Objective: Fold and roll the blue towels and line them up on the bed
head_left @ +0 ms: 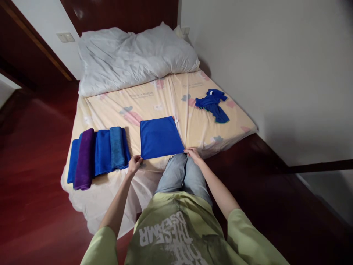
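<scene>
A blue cloth (161,136) lies spread flat near the front edge of the bed, with a small white tag at its right side. My left hand (134,164) pinches its near left corner. At the near right corner, the fingers of my right hand (192,154) are closed on the cloth. Left of it sit several rolled or folded towels in a row, among them a purple towel (85,158) and a teal towel (117,147). A crumpled dark blue cloth (213,105) rests farther back on the right.
The bed (165,95) has a yellow patterned sheet. A grey-white quilt (135,59) is bunched at its far end. A wall (261,66) runs along the right side, and dark red floor (35,165) shows at the left.
</scene>
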Motion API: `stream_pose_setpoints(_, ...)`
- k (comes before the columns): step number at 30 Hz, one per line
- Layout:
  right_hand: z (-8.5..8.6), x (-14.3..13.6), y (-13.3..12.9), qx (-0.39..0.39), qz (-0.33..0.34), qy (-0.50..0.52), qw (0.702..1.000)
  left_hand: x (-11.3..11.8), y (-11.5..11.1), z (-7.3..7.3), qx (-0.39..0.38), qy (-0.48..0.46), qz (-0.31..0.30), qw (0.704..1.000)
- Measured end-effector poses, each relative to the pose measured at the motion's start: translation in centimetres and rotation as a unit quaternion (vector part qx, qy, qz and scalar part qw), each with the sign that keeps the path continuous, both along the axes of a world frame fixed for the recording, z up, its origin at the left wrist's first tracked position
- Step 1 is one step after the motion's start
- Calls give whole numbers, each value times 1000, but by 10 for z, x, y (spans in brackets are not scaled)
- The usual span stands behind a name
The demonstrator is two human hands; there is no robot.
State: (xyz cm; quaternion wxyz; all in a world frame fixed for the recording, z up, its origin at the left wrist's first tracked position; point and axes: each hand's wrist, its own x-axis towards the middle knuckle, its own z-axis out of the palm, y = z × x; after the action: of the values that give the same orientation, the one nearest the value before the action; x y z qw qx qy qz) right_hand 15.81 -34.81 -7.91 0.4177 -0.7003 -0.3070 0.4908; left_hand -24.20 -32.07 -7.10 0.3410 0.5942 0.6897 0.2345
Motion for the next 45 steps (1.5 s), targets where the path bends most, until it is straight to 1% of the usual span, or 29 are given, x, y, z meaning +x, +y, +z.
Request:
stream_pose_setpoints(5, -5, 2, -1, -17, 17, -54, 998, -2, 0, 1, 14, 51, -27, 998)
stream_pose_setpoints(8, -5, 2, -2, -31, 36, -94, 994, -1, 1, 1, 16, 78, -43, 996)
stream_pose_setpoints(14, 3, 3, 4, -54, 79, -179, 979, 1, 1, 0, 21, 122, -55, 991)
stream_pose_setpoints(16, 8, 2, 8, -55, 82, -208, 973, 4, -1, 1, 33, 134, -50, 989)
stream_pose_setpoints(17, 12, 0, 11, -46, 78, -228, 969, 6, -1, 3, 45, 141, -47, 988)
stream_pose_setpoints(19, 24, -9, 17, 5, 69, -294, 953, 15, 1, 10, 77, 153, -45, 984)
stream_pose_setpoints(21, 41, -24, 25, 86, 79, -372, 921, 30, 8, 20, 128, 156, -59, 978)
stream_pose_setpoints(23, 58, -46, 35, 159, 111, -424, 885, 49, 22, 30, 183, 146, -91, 968)
stream_pose_setpoints(24, 65, -57, 40, 183, 132, -434, 872, 59, 30, 33, 207, 139, -109, 962)
stream_pose_setpoints(26, 71, -78, 49, 212, 175, -446, 852, 75, 47, 34, 230, 121, -145, 955)
stream_pose_setpoints(28, 64, -93, 55, 210, 219, -452, 839, 84, 58, 25, 227, 107, -167, 954)
stream_pose_setpoints(30, 47, -99, 57, 174, 256, -450, 838, 84, 60, 9, 209, 102, -167, 958)
stream_pose_setpoints(31, 36, -99, 56, 152, 266, -449, 839, 82, 58, -1, 198, 103, -157, 962)
stream_pose_setpoints(33, 17, -97, 53, 121, 266, -454, 842, 77, 50, -17, 183, 113, -131, 968)
stream_pose_setpoints(34, 9, -96, 52, 116, 261, -458, 842, 74, 46, -23, 180, 118, -121, 969)
stream_pose_setpoints(36, -1, -94, 50, 119, 252, -463, 841, 71, 40, -29, 182, 127, -111, 969)
stream_pose_setpoints(38, -4, -93, 49, 122, 256, -460, 841, 70, 38, -30, 182, 131, -108, 969)
stream_pose_setpoints(41, -3, -94, 51, 119, 261, -469, 835, 71, 40, -29, 181, 124, -106, 970)
stream_pose_setpoints(43, 0, -96, 59, 116, 263, -480, 829, 72, 42, -30, 183, 118, -108, 970)
stream_pose_setpoints(45, 4, -98, 76, 118, 263, -487, 825, 72, 42, -32, 186, 117, -107, 970)
